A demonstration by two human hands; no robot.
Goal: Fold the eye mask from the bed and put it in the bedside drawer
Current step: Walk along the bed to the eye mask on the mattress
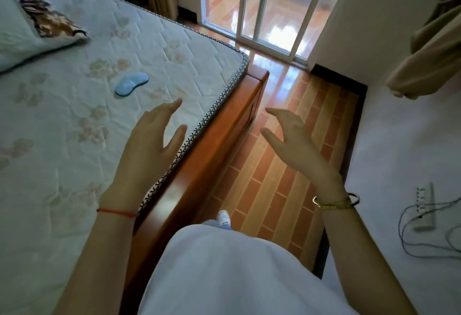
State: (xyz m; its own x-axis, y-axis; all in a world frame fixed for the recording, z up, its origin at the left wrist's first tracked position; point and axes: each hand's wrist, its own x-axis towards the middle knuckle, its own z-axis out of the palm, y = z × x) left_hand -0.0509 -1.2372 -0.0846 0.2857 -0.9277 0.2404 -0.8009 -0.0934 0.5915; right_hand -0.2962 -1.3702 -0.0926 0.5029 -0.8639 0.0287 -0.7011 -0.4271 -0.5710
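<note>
Two hands, left hand and right hand, hover spread wide and empty near one blue eye mask on the mattress.

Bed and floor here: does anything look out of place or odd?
A blue eye mask lies loose on the bare mattress, and a power strip with trailing cords sits by the wall. Nothing looks spilled or damaged.

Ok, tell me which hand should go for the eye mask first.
Left. The left hand is open above the mattress, its fingertips pointing toward the blue eye mask lying flat ahead. The right hand is open over the floor, beyond the bed frame.
</note>
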